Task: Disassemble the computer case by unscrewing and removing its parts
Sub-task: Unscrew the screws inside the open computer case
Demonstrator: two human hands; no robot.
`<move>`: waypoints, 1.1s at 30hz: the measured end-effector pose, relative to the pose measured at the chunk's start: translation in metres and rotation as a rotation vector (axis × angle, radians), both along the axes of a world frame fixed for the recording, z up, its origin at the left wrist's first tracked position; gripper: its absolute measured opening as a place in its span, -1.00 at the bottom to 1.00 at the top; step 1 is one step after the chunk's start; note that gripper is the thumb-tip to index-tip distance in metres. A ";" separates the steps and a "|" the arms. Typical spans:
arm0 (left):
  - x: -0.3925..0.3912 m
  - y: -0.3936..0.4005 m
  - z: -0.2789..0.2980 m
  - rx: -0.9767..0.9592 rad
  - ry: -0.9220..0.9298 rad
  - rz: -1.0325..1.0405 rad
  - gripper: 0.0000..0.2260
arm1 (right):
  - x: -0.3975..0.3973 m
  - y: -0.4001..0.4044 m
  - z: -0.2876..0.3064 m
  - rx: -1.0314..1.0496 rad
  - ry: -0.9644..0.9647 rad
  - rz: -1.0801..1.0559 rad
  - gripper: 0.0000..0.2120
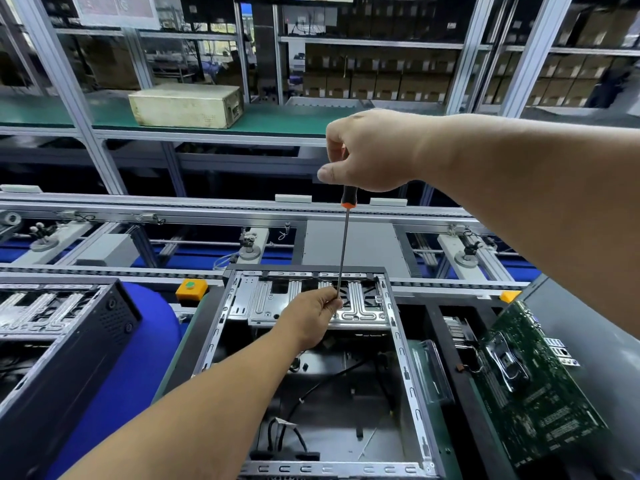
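The right hand (367, 150) is curled round the black-and-orange handle of a long screwdriver (344, 244), held high above the work with the thumb lying down the handle's near side. The shaft drops almost straight down from it, leaning only slightly toward the person's left as it goes. At the bottom, the left hand (311, 315) pinches the shaft just above the tip between thumb and fingertips, steadying it.

The tip comes down on the silver drive cage (360, 311), which spans the far end of the open computer case (398, 341); the left hand's fingers hide the tip itself, so I cannot tell whether it sits in a screw head. The case lies on its side in front of the person with its opening up and its long axis running away from them. Loose black cables (294, 434) lie on its floor near the near edge.

The relation that matters is the screwdriver's line: its long axis stands nearly upright over the cage, the right hand at the top to turn it, the left hand down at the work and far nearer the screw. The next turn probably depends on the shaft staying in line with the screw.

To the right of the case a green motherboard (533, 393) lies tilted. To the left sits another dark case (62, 358), and beyond both runs a conveyor rail (138, 206).
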State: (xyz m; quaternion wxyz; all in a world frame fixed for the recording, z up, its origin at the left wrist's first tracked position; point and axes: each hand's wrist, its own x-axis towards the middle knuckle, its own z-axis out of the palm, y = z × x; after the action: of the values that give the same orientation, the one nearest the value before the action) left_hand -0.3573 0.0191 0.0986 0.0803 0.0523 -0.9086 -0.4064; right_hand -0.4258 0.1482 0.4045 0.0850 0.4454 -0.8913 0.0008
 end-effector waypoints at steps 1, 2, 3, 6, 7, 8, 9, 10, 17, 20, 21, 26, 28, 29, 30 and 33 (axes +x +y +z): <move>0.000 0.000 0.001 0.000 0.000 0.002 -0.75 | -0.001 0.000 0.000 -0.004 0.066 -0.013 -0.64; 0.000 0.000 0.001 0.002 0.000 0.003 -0.75 | -0.002 -0.001 0.000 -0.005 0.123 -0.030 -0.59; 0.000 0.001 0.001 0.005 0.000 0.004 -0.74 | -0.002 -0.001 0.000 -0.007 0.172 -0.049 -0.56; 0.000 0.001 0.001 0.002 -0.006 0.004 -0.74 | -0.003 0.000 -0.001 -0.001 0.211 -0.083 -0.55; 0.000 0.002 0.001 -0.001 -0.009 0.003 -0.74 | -0.003 0.000 0.000 0.000 0.184 -0.075 -0.60; 0.000 0.002 0.001 -0.004 -0.012 0.002 -0.75 | -0.002 0.001 0.000 0.003 0.130 -0.056 -0.67; 0.000 0.001 0.001 -0.008 -0.015 0.005 -0.75 | -0.001 0.002 0.001 0.007 0.056 -0.030 -0.75; 0.000 0.002 0.001 -0.011 -0.016 0.008 -0.75 | 0.000 0.003 0.003 0.011 -0.029 -0.003 -0.83; 0.002 0.005 0.003 -0.016 -0.009 0.000 -0.77 | 0.012 0.006 0.008 -0.016 -0.244 0.058 -0.80; 0.002 0.004 0.004 -0.016 -0.023 0.004 -0.76 | 0.012 0.004 0.005 -0.046 -0.252 0.071 -0.88; 0.001 0.004 0.005 -0.016 -0.028 0.006 -0.76 | 0.011 0.003 0.005 -0.049 -0.238 0.068 -0.93; 0.002 0.005 0.006 -0.023 -0.035 0.014 -0.75 | 0.003 0.002 0.004 -0.008 0.042 0.028 -0.72; 0.003 0.005 0.006 -0.030 -0.031 0.017 -0.74 | 0.001 0.001 0.005 -0.002 0.102 0.005 -0.66; 0.003 0.005 0.006 -0.036 -0.030 0.018 -0.74 | 0.001 0.001 0.005 0.013 0.117 -0.012 -0.65; 0.003 0.006 0.007 -0.040 -0.029 0.018 -0.74 | 0.001 0.000 0.005 0.029 0.128 -0.028 -0.63; 0.003 0.006 0.007 -0.053 -0.031 0.019 -0.75 | 0.002 -0.001 0.004 0.046 0.154 -0.064 -0.55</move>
State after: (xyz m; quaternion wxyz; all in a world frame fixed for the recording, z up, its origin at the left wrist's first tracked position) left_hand -0.3543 0.0251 0.1057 0.0716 0.0652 -0.9197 -0.3806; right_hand -0.4239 0.1476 0.4081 0.1430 0.4174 -0.8956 -0.0569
